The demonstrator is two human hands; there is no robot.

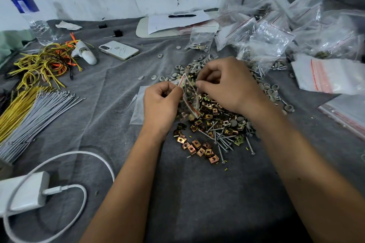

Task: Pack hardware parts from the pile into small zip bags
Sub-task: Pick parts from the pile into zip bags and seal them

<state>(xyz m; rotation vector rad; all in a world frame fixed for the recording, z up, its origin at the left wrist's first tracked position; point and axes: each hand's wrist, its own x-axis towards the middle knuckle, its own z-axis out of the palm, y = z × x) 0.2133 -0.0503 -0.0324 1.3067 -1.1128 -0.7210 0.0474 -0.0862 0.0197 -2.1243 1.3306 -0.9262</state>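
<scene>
Two hands are being held together over the pile of hardware parts (209, 116) at the centre of the frame. A small zip bag (188, 94) with a red seal line is being pinched at its upper edge by the curled fingers of the left hand (161, 102), and the same bag is being gripped from the right side by the right hand (227, 83), whose fingertips are being pressed at the bag's mouth. Whether a part is being held between the right fingers cannot be told. The bag is being kept just above the pile, with some pieces showing inside it.

The pile is being spread across the grey cloth of the table (197, 193): brass-coloured clip nuts (195, 146) toward the lower centre, screws (223, 140) beside them, and grey round caps (199, 61) toward the upper part.

Filled bags (262, 45) are being heaped at the upper right of the frame, and flat empty bags (327, 77) are lying at the right edge. A phone (119, 50) is lying face down at the upper centre-left, near yellow wires (37, 65). A white charger (23, 191) with its cable is resting at the lower left.
</scene>
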